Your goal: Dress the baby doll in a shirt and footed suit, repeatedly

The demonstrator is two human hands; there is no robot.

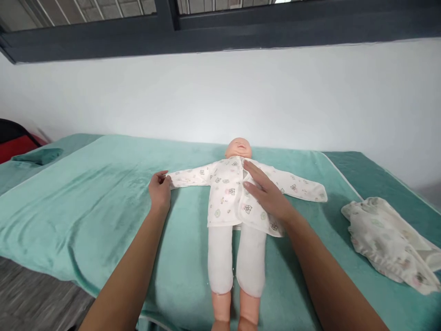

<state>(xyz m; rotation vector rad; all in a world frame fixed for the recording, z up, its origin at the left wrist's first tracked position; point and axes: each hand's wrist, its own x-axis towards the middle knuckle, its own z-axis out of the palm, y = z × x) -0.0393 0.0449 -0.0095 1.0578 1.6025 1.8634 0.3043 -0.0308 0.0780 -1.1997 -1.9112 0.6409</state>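
A baby doll point(238, 148) lies on its back on a green cloth, its head toward the wall. It wears a white printed baby shirt point(223, 197) with both sleeves stretched out sideways. White cloth covers the thighs and knees; the lower legs are bare. My left hand point(160, 189) pinches the cuff at the end of the left-side sleeve. My right hand point(263, 189) rests over the shirt's front at the chest, fingers extended and apart. The sleeve on the right lies flat, and no doll hand shows at its end.
A crumpled white printed garment point(392, 243) lies at the right on the green cloth point(103, 197). Behind the bed is a white wall point(172, 101) under a dark window frame point(220, 37). A red and black item point(15, 142) stands at the far left.
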